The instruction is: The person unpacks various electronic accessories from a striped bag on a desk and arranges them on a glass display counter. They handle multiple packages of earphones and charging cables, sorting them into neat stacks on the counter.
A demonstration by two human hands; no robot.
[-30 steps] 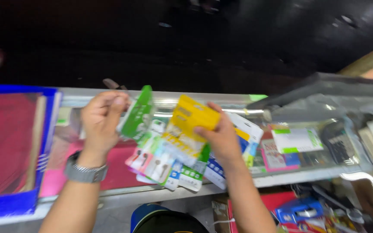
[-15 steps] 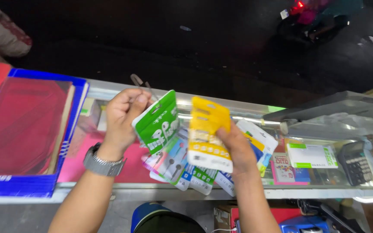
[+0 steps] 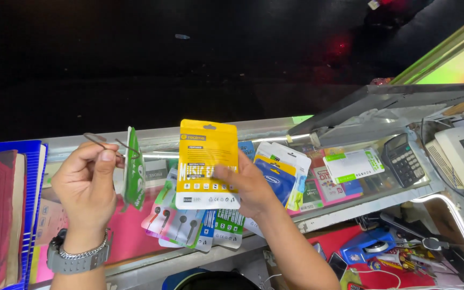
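A: Packets in your hands, count?
B: Two. Your right hand (image 3: 245, 185) raised one yellow packet (image 3: 208, 164) upright, grip closed on its lower right edge. Your left hand (image 3: 89, 182) pinched one green packet (image 3: 133, 169) edge-on.
A: Below them?
B: Several more packets (image 3: 189, 225) fanned on the glass surface (image 3: 350, 201); exact number unclear. One calculator (image 3: 402, 159).

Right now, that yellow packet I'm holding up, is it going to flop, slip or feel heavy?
The yellow packet probably feels light: the right hand holds it upright by one edge alone. It stands flat without sagging, so it is likely fairly stiff. Its glossy face may be slippery, and it could slide off the other packets lying on the glass counter.
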